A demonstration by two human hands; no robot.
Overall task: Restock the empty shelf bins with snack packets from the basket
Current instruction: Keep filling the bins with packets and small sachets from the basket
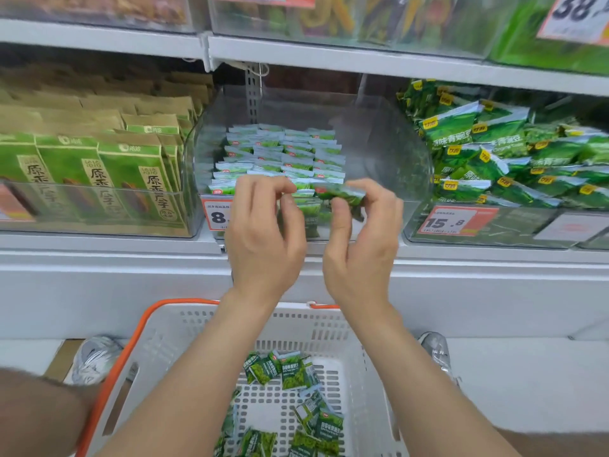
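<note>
The small green snack packet (pixel 342 192) is at the front lip of the clear acrylic bin (pixel 395 153), pinched between the thumb and fingertips of the right hand (pixel 361 245). It looks light, soft and crinkly, with slick film, so it is probably best held by its flat faces or sealed ends. The left hand (pixel 263 239), also at the bin's front, has its fingers curled; whether it grips anything I cannot tell. Inside the bin are neat packet rows (pixel 283 150). Below the bin, the white basket (pixel 204 341) holds loose packets (pixel 290 371).
</note>
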